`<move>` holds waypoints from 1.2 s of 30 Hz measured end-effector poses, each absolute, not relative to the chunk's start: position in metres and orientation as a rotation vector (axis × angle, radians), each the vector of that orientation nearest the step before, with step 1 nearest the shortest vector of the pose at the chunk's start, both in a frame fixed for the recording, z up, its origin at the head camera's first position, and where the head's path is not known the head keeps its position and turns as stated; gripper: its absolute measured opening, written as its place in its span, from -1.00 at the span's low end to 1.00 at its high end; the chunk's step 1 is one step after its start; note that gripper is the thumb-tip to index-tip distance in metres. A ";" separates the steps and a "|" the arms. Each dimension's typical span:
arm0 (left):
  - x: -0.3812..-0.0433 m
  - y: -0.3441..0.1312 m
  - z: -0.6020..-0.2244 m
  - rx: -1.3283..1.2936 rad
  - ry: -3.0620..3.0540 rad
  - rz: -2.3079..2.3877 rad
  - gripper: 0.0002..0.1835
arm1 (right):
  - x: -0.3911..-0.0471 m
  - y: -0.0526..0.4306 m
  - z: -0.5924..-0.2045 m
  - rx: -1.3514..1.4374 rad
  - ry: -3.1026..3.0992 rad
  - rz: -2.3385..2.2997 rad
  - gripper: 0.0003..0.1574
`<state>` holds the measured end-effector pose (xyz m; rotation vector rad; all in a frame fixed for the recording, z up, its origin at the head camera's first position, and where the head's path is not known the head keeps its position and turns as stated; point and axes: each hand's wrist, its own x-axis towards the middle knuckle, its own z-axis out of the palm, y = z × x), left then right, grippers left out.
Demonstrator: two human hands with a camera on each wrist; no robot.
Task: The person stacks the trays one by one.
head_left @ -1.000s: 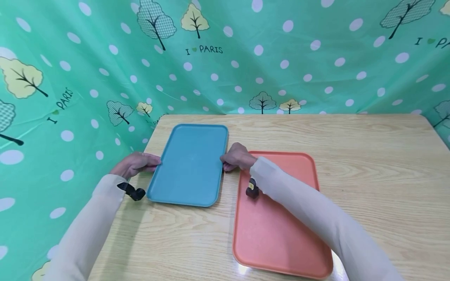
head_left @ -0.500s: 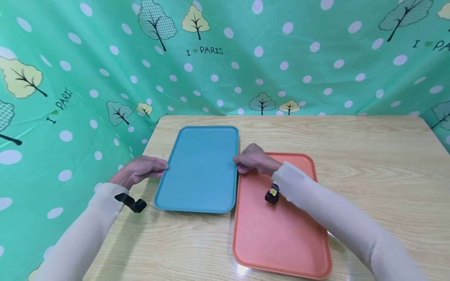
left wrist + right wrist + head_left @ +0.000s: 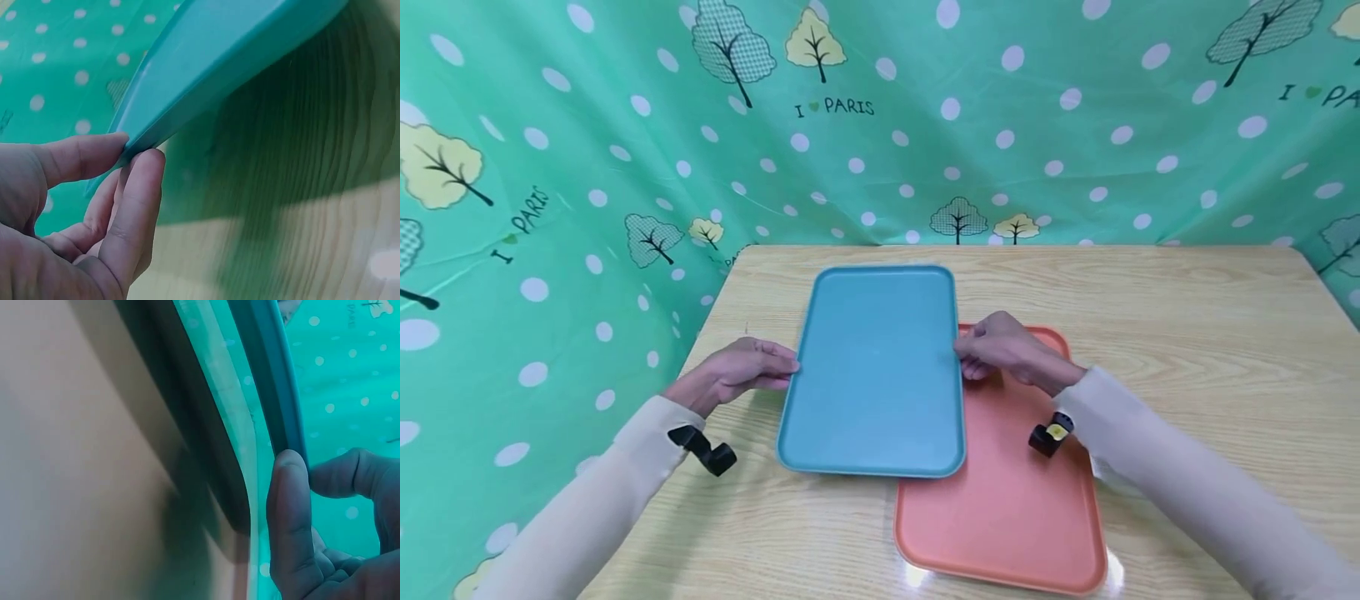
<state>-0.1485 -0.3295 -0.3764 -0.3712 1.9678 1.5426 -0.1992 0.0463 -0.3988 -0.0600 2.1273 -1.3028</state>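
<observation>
Mid-carry: my left hand point(image 3: 741, 377) and right hand point(image 3: 1007, 350) pinch blue tray point(image 3: 876, 367) rims, frame centre, overlapping orange tray point(image 3: 1007, 517). Next, I judge: level lowering, squared.

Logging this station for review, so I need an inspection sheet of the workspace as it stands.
Surface: wooden table, bare grain showing.
Job's things: blue tray held off the table, overlapping the orange tray that lies flat.
Clutter: nothing seen.
Hands: left hand pinches the blue tray's left rim; right hand pinches its right rim.
Cables: nothing seen; a black wrist camera sits on each sleeve.
Surroundings: green cloth with dots and trees.
</observation>
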 end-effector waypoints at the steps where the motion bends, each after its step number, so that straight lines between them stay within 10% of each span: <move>1: -0.148 -0.326 -0.377 -0.367 1.962 1.542 -0.88 | -0.198 0.051 -0.398 -0.062 2.129 -1.301 -0.75; 36: -0.125 -0.221 -0.398 -0.262 1.869 1.468 -0.88 | -0.133 0.161 -0.415 -0.064 2.159 -1.313 -0.84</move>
